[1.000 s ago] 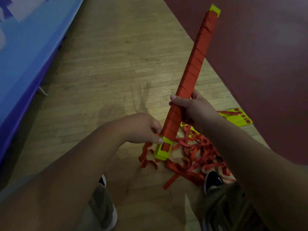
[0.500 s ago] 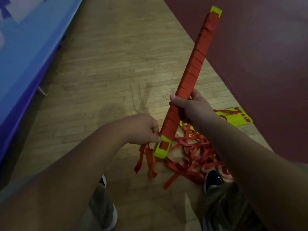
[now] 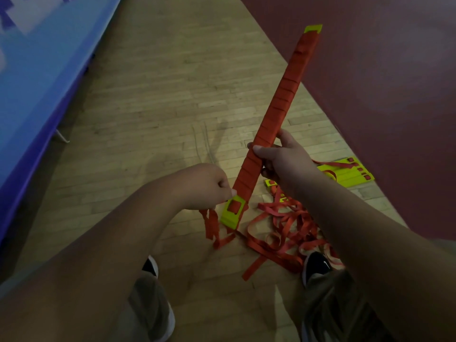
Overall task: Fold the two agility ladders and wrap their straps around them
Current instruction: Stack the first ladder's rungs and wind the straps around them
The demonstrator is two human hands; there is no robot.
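Both forearms come in from the bottom corners of the view and converge over the wooden floor (image 3: pixel 160 107). The right arm is stretched nearly straight. Its right hand (image 3: pixel 283 161) grips the first ladder (image 3: pixel 283 99), a long stack of folded rungs bound in red webbing, roughly a third of the way up from the lower end. The thumb lies across the near face and the fingers curl round the far side.

The stack stands tilted, with its upper lime tip (image 3: pixel 313 28) leaning away toward the maroon mat (image 3: pixel 382 82) on the right. The lower lime end (image 3: pixel 233 213) sits low between the two wrists, and I cannot tell whether it touches the floor.

The left arm is bent in across the body. The left hand (image 3: pixel 207 186) is knuckles-up with its fingers curled tight, pinching the loose strap (image 3: pixel 212 225) just beside that lower end. The strap hangs from under the fist in doubled lengths down to the floor.

The second ladder (image 3: pixel 345 174) lies flat on the floor against the maroon mat's edge, partly hidden behind the right wrist, its lime rungs stacked unevenly. Its red webbing spreads out as a tangle of straps (image 3: pixel 283 230) across the boards, reaching the black right shoe (image 3: pixel 317 266). The left shoe (image 3: pixel 150 266) shows under the left forearm. A blue mat (image 3: pixel 37 70) runs along the floor's left edge.
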